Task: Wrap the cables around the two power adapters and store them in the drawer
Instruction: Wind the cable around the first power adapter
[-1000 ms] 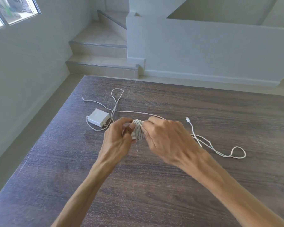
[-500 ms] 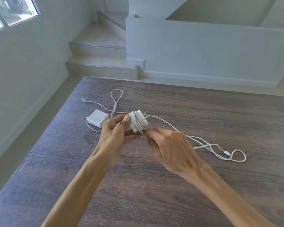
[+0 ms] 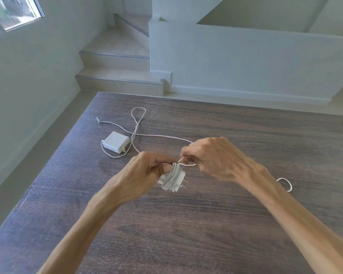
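Above counter middle: left hand point(image 3: 145, 171) pinches small white cable-wrapped power adapter point(image 3: 173, 177)
Right grip: right hand point(image 3: 212, 157) pinches thin white cable point(image 3: 187, 165)
Handling: light, slippery brick; limp cable, keep taut
Left edge: second adapter point(image 3: 116, 142), unwrapped

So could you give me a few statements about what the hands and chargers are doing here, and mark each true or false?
1. The left hand grips the adapter being wrapped. True.
2. The right hand lies flat and empty on the table. False: it pinches the cable beside the adapter.
3. The second adapter lies on the table with its cable loose. True.
4. Both adapters are already wrapped. False: only the held one carries coils.
5. A drawer is open beside the hands. False: no drawer is in view.
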